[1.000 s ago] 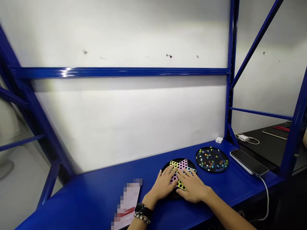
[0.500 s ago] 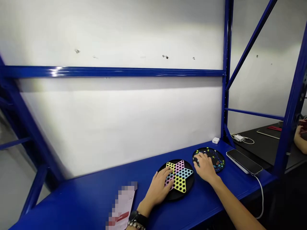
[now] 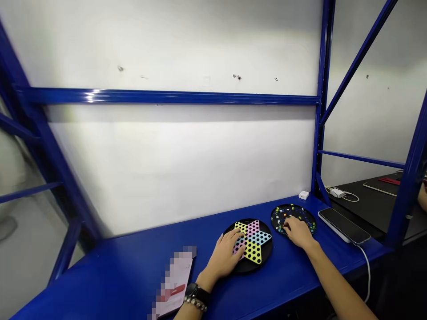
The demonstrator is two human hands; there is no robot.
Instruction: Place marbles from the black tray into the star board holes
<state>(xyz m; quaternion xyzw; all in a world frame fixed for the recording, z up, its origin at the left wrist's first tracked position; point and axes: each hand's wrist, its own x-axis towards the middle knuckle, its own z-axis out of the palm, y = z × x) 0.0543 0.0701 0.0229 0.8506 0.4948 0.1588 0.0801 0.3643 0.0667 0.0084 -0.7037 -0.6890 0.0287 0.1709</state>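
Desk (image 3: 110, 278), items as placed, reckoned from the Chinese checkers board (image 3: 258, 242) with the wall at 12 o'clock: round tray of game pieces (image 3: 302, 214) at 3 o'clock, just beside it; phone (image 3: 343, 226) also at 3 o'clock, past the tray; plug adapter (image 3: 303, 194) at 2 o'clock, against the wall; paper slip (image 3: 175, 280) at 8 o'clock, well apart. Second table (image 3: 367, 200) beyond the phone.
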